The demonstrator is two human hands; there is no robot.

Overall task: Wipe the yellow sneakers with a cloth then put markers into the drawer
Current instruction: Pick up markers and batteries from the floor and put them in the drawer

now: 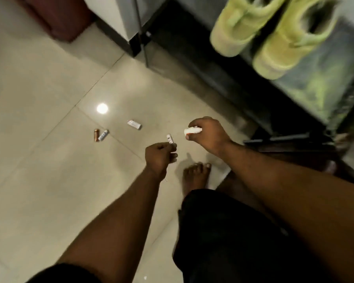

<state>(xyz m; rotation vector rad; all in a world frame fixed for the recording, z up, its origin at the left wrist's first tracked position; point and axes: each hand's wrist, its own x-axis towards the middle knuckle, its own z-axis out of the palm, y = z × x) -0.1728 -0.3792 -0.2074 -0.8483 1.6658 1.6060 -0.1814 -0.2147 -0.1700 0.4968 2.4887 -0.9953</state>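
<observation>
Forearms: two bare forearms reach out from the bottom edge over dark shorts.
Feet: one bare foot (195,176) stands on the floor between the two hands; a second foot is not clear.
Left hand: the left hand (159,158) has its fingers curled round one marker (169,139), whose white end sticks up past the fingertips.
Right hand: the right hand (209,133) is closed round a white object (193,130), either a marker or a bit of cloth; blur hides which.
Markers on the floor: three lie loose on the tiles, well apart from the hands: a copper-coloured one (96,135) just beside a white one (103,135), and a third white one (134,124) lying alone nearer the glare.
Sneakers: two yellow sneakers (274,31) sit side by side, toes pointing toward the person, on the glossy top of a dark low cabinet (325,84), which reflects their colour.
Floor: large pale beige tiles (49,160) with thin grout lines and one round spot of light glare (102,108).
Room: a white and grey unit (119,19) stands at the top, with a dark red object (55,15) to its left.
Drawer: a dark drawer-like edge (278,139) juts out low on the cabinet; its contents cannot be seen.
</observation>
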